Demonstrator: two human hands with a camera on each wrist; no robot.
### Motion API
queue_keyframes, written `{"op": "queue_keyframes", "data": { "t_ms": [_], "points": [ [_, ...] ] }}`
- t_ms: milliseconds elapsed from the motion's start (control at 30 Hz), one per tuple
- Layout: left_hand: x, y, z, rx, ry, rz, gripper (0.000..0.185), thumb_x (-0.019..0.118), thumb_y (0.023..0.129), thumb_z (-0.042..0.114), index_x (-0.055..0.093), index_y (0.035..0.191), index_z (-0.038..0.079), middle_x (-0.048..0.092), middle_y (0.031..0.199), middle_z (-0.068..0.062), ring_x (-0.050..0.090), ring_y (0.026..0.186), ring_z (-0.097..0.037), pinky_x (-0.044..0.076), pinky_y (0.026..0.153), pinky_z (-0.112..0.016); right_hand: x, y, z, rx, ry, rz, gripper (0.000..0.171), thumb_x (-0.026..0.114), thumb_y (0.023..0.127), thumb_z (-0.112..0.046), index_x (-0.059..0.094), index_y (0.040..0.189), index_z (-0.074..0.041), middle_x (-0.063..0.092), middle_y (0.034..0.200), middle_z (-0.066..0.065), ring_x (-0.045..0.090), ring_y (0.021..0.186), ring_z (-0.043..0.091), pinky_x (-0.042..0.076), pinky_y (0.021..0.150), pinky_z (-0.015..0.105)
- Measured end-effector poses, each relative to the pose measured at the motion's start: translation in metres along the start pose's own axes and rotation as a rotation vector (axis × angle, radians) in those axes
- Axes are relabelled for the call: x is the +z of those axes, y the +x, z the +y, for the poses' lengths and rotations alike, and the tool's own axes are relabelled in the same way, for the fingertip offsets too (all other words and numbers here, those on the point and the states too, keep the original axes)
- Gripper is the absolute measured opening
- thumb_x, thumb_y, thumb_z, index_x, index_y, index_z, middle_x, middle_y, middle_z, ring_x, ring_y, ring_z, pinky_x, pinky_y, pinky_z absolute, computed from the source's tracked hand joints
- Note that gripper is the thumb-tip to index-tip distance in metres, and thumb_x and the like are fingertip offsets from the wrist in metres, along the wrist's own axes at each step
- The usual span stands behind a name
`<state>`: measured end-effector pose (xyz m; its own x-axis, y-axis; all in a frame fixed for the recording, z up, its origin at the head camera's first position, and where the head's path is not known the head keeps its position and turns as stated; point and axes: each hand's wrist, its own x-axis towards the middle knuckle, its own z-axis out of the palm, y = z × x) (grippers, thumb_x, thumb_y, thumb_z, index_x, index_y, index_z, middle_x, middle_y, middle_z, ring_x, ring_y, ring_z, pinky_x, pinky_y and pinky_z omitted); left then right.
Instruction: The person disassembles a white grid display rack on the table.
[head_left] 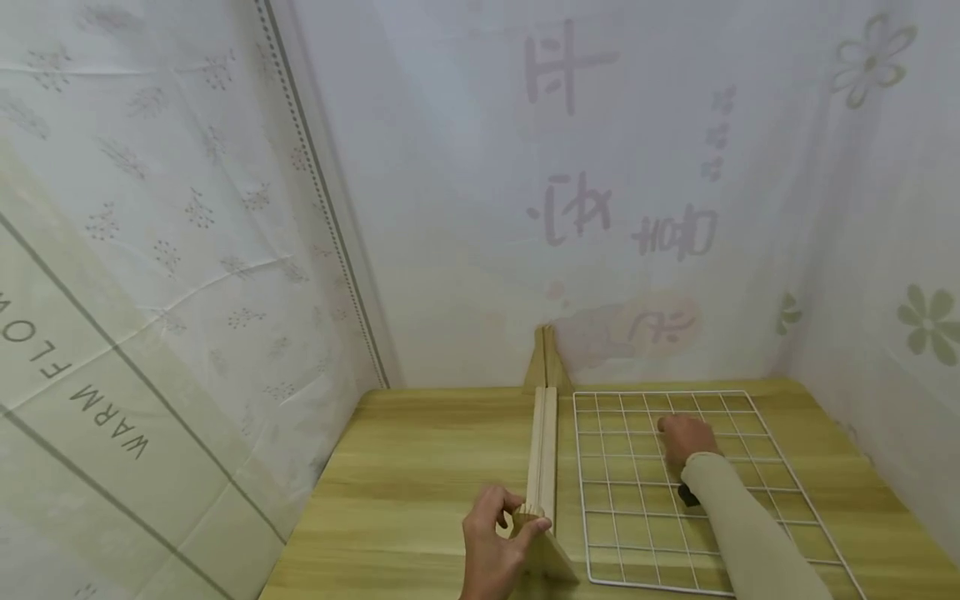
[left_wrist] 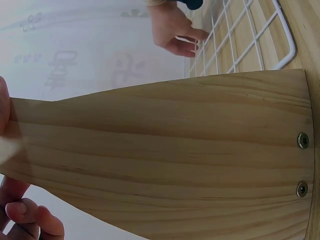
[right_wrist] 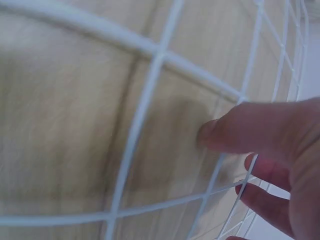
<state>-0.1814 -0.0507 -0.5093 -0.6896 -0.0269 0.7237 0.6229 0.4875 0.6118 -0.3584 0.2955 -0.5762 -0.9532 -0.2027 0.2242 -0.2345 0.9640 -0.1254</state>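
A wooden stand lies on the table, with a long grooved rail [head_left: 543, 450] joining a flared far end piece [head_left: 548, 358] to a near end board [left_wrist: 165, 150]. My left hand [head_left: 495, 533] pinches the narrow top of that near board between thumb and fingers. Two metal bolts [left_wrist: 302, 140] show near the board's wide base. To the right, a white wire grid [head_left: 622, 500] lies flat on the table. My right hand [head_left: 686, 440] is over the grid's middle, thumb [right_wrist: 235, 130] and fingertips spread apart among the wires, fingertips right at one wire.
The wood-grain table [head_left: 420, 450] carries both things. Patterned cloth hangs behind it [head_left: 450, 208], on the left [head_left: 187, 208] and on the right [head_left: 885, 250]. A dark band [head_left: 687, 496] shows at my right wrist, below the pale sleeve [head_left: 750, 533].
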Motion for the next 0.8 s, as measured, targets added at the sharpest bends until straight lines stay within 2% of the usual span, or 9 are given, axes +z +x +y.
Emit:
{"op": "queue_keyframes", "data": {
  "t_ms": [100, 233, 300, 467, 600, 800],
  "points": [
    [-0.0005, -0.0013, 0.0015, -0.003, -0.021, -0.009, 0.029, 0.08, 0.067, 0.027, 0.055, 0.079, 0.017, 0.049, 0.072, 0.005, 0.046, 0.065, -0.011, 0.039, 0.056, -0.017, -0.0027, -0.0003, -0.0009, 0.004, 0.012, -0.02, 0.024, 0.07, 0.067, 0.005, 0.068, 0.087, -0.007, 0.069, 0.085, 0.014, 0.064, 0.072, 0.031, 0.05, 0.055, 0.043],
    [-0.0005, 0.0017, 0.0022, 0.021, 0.016, -0.007, 0.03, 0.081, 0.067, 0.027, 0.055, 0.077, 0.017, 0.049, 0.072, 0.006, 0.045, 0.065, -0.006, 0.039, 0.054, -0.017, -0.0076, -0.004, -0.0017, 0.023, 0.065, -0.081, 0.039, 0.074, 0.063, 0.009, 0.068, 0.098, -0.005, 0.07, 0.096, 0.017, 0.065, 0.08, 0.035, 0.052, 0.061, 0.045],
    [-0.0009, 0.0035, 0.0029, 0.009, 0.038, -0.013, 0.03, 0.082, 0.066, 0.027, 0.055, 0.076, 0.018, 0.05, 0.072, 0.01, 0.044, 0.064, -0.004, 0.039, 0.054, -0.017, -0.0076, -0.0054, -0.0007, 0.018, 0.077, -0.099, 0.043, 0.077, 0.059, 0.009, 0.067, 0.098, -0.005, 0.07, 0.096, 0.015, 0.065, 0.081, 0.033, 0.052, 0.064, 0.043],
    [0.0008, 0.0062, 0.0048, -0.047, 0.037, -0.024, 0.031, 0.083, 0.064, 0.026, 0.055, 0.078, 0.018, 0.052, 0.073, 0.011, 0.043, 0.06, -0.009, 0.037, 0.053, -0.017, -0.0047, -0.0055, 0.0051, 0.009, 0.127, -0.085, 0.047, 0.084, 0.054, 0.003, 0.067, 0.098, -0.004, 0.069, 0.097, 0.015, 0.065, 0.085, 0.032, 0.052, 0.072, 0.044],
    [0.0021, 0.0062, 0.0047, -0.068, 0.021, -0.015, 0.031, 0.081, 0.066, 0.028, 0.055, 0.079, 0.018, 0.051, 0.072, 0.009, 0.041, 0.057, -0.013, 0.036, 0.052, -0.017, -0.0047, -0.0056, 0.0058, 0.015, 0.193, -0.086, 0.047, 0.08, 0.059, 0.008, 0.067, 0.103, -0.003, 0.068, 0.104, 0.017, 0.063, 0.094, 0.036, 0.052, 0.078, 0.046],
    [0.0046, 0.0051, 0.0047, -0.058, 0.036, -0.003, 0.031, 0.081, 0.065, 0.03, 0.056, 0.08, 0.018, 0.051, 0.073, 0.012, 0.037, 0.059, -0.002, 0.036, 0.051, -0.014, -0.0104, -0.0079, 0.0038, 0.003, 0.199, -0.047, 0.043, 0.075, 0.062, 0.013, 0.068, 0.102, -0.001, 0.068, 0.104, 0.019, 0.063, 0.093, 0.038, 0.051, 0.08, 0.048]
  ]
}}
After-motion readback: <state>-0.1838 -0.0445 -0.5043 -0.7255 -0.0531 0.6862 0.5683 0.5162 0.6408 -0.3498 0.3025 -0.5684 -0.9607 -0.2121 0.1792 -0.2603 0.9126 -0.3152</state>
